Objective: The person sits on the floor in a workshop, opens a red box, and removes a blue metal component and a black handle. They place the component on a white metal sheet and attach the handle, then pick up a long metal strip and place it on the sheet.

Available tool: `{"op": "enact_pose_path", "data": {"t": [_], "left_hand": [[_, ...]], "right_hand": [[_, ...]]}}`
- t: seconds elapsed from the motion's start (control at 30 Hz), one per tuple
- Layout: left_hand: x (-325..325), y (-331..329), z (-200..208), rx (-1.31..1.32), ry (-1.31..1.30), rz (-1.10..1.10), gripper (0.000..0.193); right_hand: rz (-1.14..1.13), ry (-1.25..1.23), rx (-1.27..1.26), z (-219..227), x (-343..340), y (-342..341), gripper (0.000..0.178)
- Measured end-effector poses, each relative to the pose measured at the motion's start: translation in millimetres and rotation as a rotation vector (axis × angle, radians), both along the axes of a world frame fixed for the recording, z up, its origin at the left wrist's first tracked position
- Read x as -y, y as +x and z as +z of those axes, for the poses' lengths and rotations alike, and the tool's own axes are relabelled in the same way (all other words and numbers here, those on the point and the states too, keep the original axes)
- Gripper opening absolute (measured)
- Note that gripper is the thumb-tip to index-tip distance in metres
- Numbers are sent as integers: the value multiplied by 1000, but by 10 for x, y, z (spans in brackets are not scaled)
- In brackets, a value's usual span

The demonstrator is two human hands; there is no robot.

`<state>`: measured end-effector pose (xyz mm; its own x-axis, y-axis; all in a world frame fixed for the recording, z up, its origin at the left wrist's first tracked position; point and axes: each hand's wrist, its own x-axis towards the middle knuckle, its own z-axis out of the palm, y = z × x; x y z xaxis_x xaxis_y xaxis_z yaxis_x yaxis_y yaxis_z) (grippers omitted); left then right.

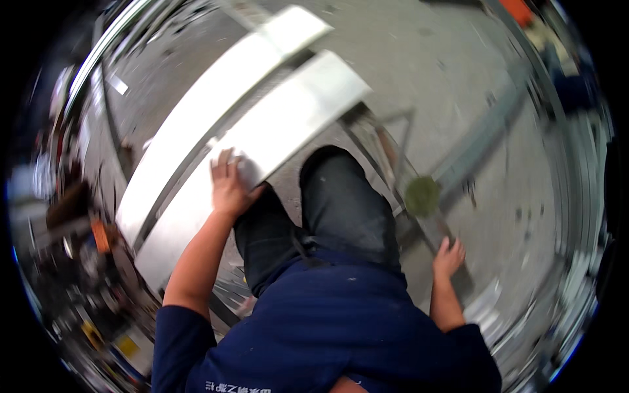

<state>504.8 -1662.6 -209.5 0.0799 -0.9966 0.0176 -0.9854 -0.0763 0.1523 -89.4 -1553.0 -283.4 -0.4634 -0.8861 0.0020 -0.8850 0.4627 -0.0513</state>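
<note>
Two long white panels lie side by side on the left, the far one point(216, 98) and the near one point(301, 111), with a gap between them. My left hand point(229, 191) rests at the near panel's edge, its fingers and thumb around a pale, crumpled, cloth-like thing point(247, 171) that motion blurs. Out to the right, my right hand point(449, 257) is held low with its fingers a little apart, and nothing shows in it. Beside it stands a grey metal frame point(393, 177), with a round green thing point(422, 195) whose kind I cannot make out.
Metal bars point(580, 183) run along the right side, and more long profiles point(124, 36) lie at the upper left. Cluttered tools and an orange item point(100, 236) sit at the left. A long grey strip point(481, 131) crosses the concrete floor.
</note>
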Motion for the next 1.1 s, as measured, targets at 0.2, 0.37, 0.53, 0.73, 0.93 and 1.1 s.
{"op": "enact_pose_path", "data": {"t": [0.2, 0.37, 0.53, 0.73, 0.93, 1.1], "left_hand": [[-18, -36, -43, 4, -138, -50, 73], [-523, -320, 4, -91, -307, 33, 49], [-1829, -219, 299, -203, -290, 297, 42], [-3581, -326, 557, 26, -364, 1022, 29], [-4351, -1945, -77, -583, -403, 1790, 23], [-4413, -3011, -1160, -865, -95, 2038, 32]], "right_hand": [[-69, -282, 446, -58, 793, -716, 59], [610, -249, 893, 826, 2587, 1627, 52], [1514, -270, 847, 1056, 2508, 4007, 61], [1444, -37, 463, 811, 2590, 4733, 52], [2409, 210, 707, 1187, 1668, 4698, 39], [2437, 380, 594, 1153, 1280, 4993, 26]]}}
